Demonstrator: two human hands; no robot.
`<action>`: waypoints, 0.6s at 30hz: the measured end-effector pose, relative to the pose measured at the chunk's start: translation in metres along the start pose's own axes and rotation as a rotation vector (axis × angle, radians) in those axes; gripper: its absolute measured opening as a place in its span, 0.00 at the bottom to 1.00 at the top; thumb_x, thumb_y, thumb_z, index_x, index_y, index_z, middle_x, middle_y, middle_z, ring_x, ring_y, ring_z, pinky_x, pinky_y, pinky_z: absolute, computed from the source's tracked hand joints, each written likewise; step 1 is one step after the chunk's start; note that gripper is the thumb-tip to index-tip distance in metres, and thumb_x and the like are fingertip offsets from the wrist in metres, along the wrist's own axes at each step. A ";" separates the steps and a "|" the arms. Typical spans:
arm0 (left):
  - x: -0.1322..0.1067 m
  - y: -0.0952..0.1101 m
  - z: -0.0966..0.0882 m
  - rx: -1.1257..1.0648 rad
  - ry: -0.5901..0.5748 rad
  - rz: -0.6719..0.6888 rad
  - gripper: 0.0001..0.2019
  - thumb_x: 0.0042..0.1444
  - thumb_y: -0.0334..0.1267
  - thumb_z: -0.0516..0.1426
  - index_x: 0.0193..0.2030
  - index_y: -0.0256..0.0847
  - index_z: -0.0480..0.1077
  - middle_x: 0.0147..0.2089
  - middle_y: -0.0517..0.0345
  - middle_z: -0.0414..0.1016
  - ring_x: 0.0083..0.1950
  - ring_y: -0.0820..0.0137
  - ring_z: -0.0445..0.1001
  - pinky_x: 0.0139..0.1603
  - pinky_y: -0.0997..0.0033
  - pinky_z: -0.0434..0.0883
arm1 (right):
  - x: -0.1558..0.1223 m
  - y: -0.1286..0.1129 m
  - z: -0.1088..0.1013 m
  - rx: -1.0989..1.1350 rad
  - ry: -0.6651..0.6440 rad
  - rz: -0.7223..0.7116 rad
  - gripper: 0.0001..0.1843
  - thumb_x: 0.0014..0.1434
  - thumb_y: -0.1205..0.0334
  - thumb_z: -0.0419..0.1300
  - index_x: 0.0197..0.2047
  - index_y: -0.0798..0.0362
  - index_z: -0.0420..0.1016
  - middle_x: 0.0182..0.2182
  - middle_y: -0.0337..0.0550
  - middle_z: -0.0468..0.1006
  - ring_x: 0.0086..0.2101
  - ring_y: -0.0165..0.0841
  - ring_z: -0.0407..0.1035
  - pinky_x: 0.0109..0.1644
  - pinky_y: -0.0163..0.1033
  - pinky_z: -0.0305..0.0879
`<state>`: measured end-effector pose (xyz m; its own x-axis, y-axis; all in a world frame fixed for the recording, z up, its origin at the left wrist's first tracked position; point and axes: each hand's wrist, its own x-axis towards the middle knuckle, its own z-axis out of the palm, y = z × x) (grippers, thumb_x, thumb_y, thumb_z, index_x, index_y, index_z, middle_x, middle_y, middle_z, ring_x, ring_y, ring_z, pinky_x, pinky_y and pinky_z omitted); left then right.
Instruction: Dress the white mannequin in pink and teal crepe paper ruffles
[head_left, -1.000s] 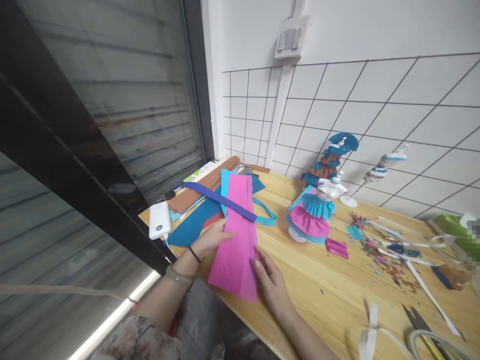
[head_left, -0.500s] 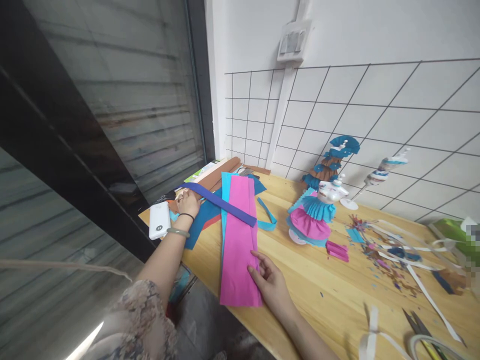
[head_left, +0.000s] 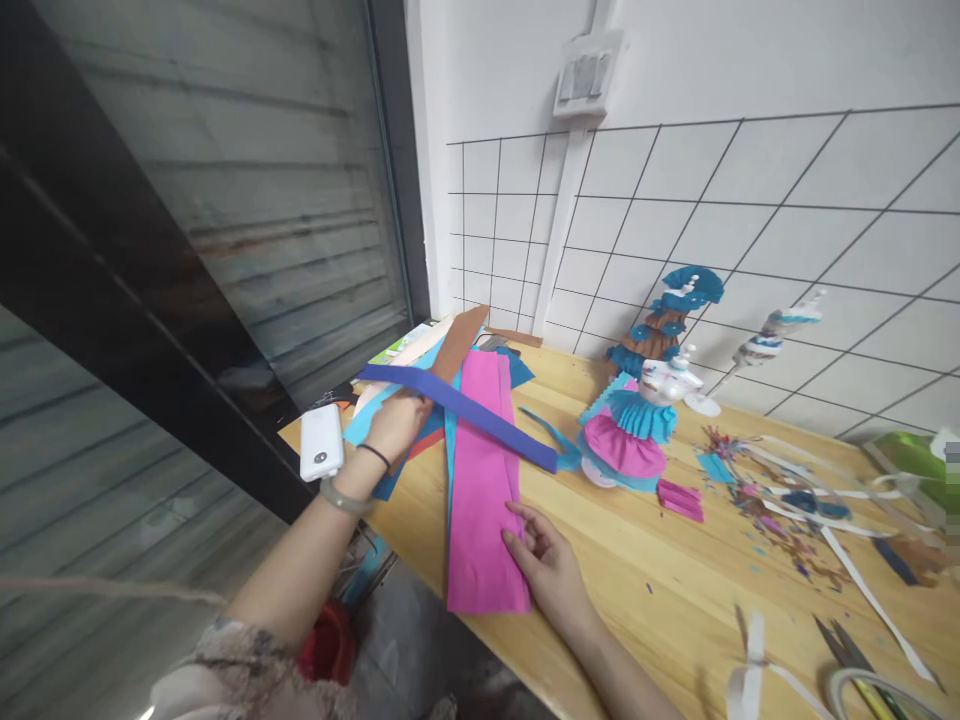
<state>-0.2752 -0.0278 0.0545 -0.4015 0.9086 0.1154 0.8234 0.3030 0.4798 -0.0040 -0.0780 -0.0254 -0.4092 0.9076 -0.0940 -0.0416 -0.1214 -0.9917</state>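
Left arm (head_left: 296, 580): 1 thin black band (head_left: 375, 456), 1 pale bangle (head_left: 343, 500), 1 floral-patterned sleeve (head_left: 251, 668)

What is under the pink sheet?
A light-blue sheet peeks out along the left edge of the pink sheet. How far it extends underneath, and anything else there, is covered.

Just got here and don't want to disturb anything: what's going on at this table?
A person's left hand is at the lower end of a brown sheet, its fingertips partly hidden by a purple strip. The right hand rests at the right edge of a pink sheet, which the strip crosses. A small ruffled figure stands to the right.
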 end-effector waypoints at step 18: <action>-0.056 0.003 0.062 0.258 -0.191 0.242 0.25 0.61 0.50 0.47 0.63 0.48 0.58 0.70 0.49 0.49 0.71 0.53 0.43 0.65 0.48 0.49 | -0.010 -0.038 -0.017 0.084 -0.159 0.338 0.32 0.39 0.62 0.64 0.51 0.54 0.71 0.24 0.36 0.72 0.22 0.28 0.63 0.28 0.34 0.60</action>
<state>-0.2255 -0.0596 -0.0050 -0.1221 0.9923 0.0227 0.9683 0.1141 0.2221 0.0167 -0.0755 0.0122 -0.5489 0.7376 -0.3933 0.0480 -0.4420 -0.8957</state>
